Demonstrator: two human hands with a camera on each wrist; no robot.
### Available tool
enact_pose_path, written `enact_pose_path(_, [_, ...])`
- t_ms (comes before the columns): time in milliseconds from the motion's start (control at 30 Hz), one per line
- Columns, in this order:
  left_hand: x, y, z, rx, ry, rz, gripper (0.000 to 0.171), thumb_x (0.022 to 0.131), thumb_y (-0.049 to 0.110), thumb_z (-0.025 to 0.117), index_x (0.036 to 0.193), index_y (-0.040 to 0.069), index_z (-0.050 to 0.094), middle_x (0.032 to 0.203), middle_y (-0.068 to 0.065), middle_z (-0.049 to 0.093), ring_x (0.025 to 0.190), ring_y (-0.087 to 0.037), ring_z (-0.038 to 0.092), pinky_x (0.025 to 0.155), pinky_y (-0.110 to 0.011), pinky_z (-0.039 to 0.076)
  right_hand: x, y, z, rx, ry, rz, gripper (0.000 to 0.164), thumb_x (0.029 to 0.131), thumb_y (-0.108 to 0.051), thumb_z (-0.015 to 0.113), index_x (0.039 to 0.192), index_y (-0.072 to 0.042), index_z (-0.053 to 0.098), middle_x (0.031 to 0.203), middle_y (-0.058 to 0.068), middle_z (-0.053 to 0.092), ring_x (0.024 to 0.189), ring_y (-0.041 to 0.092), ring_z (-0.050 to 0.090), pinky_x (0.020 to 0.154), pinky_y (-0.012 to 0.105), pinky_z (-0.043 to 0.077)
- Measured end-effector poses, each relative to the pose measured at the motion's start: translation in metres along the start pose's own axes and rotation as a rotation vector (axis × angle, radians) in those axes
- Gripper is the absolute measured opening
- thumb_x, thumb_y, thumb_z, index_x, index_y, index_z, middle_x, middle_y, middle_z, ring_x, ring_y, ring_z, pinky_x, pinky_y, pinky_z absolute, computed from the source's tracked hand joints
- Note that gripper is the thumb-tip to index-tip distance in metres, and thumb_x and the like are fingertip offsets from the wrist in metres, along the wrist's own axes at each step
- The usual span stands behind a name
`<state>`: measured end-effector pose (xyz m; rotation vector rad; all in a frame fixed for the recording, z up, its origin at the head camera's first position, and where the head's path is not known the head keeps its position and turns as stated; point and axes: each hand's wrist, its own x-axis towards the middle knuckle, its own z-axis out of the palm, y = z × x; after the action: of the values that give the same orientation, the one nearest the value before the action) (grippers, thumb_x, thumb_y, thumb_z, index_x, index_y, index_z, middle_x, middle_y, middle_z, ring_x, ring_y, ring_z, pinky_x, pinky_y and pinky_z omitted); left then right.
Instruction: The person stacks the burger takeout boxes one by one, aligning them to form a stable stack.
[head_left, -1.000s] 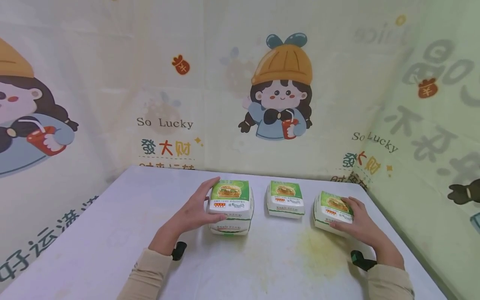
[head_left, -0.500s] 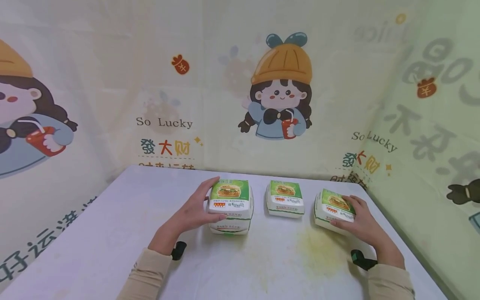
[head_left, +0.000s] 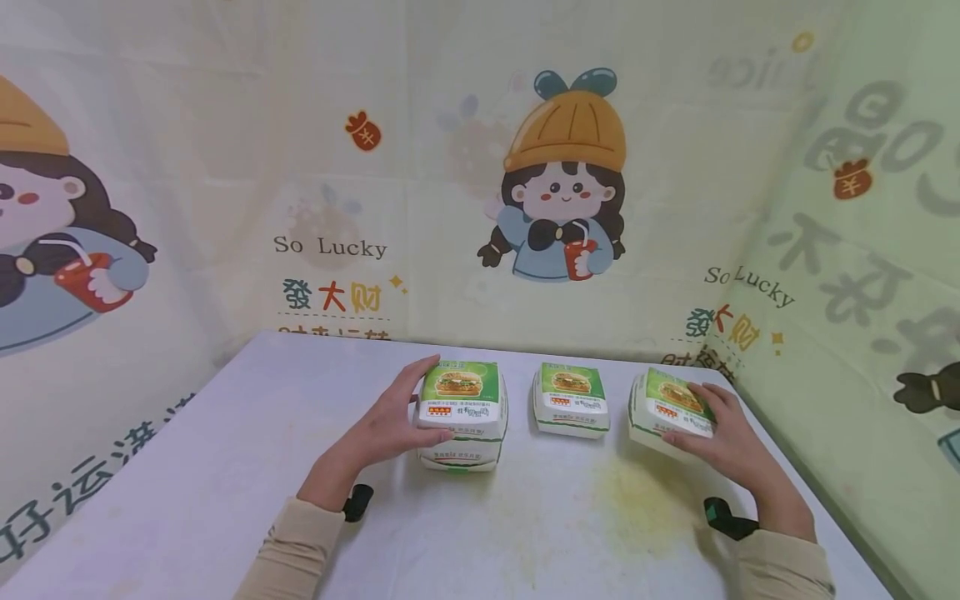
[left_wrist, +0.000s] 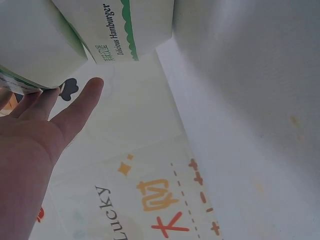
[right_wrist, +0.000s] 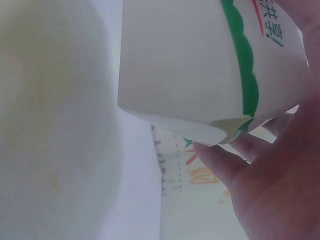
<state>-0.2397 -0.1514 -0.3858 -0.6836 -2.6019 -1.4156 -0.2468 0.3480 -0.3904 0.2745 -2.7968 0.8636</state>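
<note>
At about 2 o'clock on the pale table [head_left: 540, 533] is one burger box [head_left: 663, 408] in my right hand [head_left: 723, 439], thumb on the near side, fingers round toward the far edge, probably since a wide pinch suits something this boxy. Can't tell if its base is touching down. A lone box [head_left: 570, 402] sits at 1 o'clock, no hand on it. Roughly 12 o'clock, my left hand [head_left: 384, 429] grips the top box [head_left: 465, 404], likely to steady it on the bottom box [head_left: 467, 457]. Behind it all there's a cartoon backdrop [head_left: 438, 275].
</note>
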Motion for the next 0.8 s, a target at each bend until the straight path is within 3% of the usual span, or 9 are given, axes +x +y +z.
enact_pose_path(233, [0.000, -0.001, 0.000, 0.006, 0.001, 0.002, 0.105, 0.074, 0.033, 0.088, 0.156, 0.026, 0.023, 0.160, 0.001, 0.028, 0.140, -0.022, 0.036, 0.111, -0.052, 0.040, 0.001, -0.009, -0.003, -0.001, -0.001, 0.015, 0.097, 0.083, -0.044, 0.076, 0.154, 0.000, 0.027, 0.154, 0.033, 0.017, 0.126, 0.049, 0.033, 0.090, 0.057, 0.035])
enact_pose_path(467, [-0.001, -0.001, 0.000, 0.001, -0.004, 0.004, 0.105, 0.074, 0.033, 0.088, 0.156, 0.026, 0.023, 0.160, 0.001, 0.028, 0.139, -0.022, 0.036, 0.111, -0.052, 0.040, 0.001, -0.019, -0.003, -0.004, 0.050, -0.043, 0.094, 0.082, -0.040, 0.078, 0.152, 0.000, 0.031, 0.152, 0.029, 0.023, 0.121, 0.044, 0.037, 0.085, 0.040, 0.032])
enact_pose_path(800, [0.002, 0.001, 0.000, -0.015, 0.002, -0.021, 0.109, 0.073, 0.036, 0.088, 0.158, 0.027, 0.020, 0.161, 0.005, 0.026, 0.141, -0.020, 0.035, 0.112, -0.049, 0.040, 0.004, -0.040, -0.004, -0.001, 0.068, -0.081, 0.092, 0.082, -0.041, 0.078, 0.153, -0.004, 0.032, 0.151, 0.027, 0.025, 0.120, 0.043, 0.039, 0.083, 0.039, 0.034])
